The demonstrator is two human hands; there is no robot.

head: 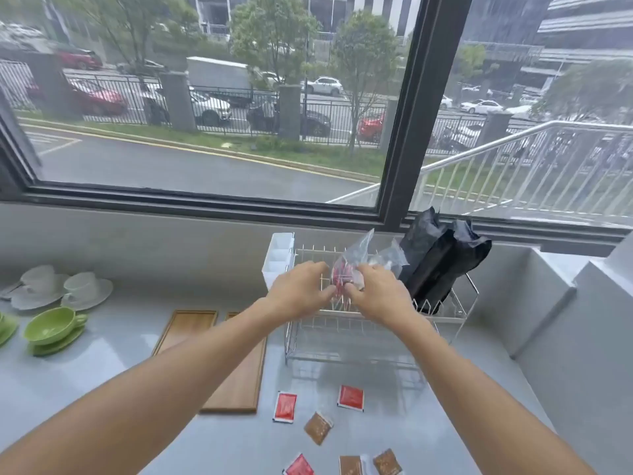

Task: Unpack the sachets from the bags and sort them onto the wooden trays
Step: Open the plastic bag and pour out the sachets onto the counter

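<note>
No text can be read anywhere. The red sachets on the counter, below the hands, carry white print, but it is too small and blurred to make out. The brown sachets beside them show only a speckled pattern, no legible letters or numbers.

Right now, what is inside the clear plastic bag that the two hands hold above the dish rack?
Inside the clear bag red sachets show through the plastic. How many they are, I cannot tell: the left hand and right hand cover the lower part of the bag.
</note>
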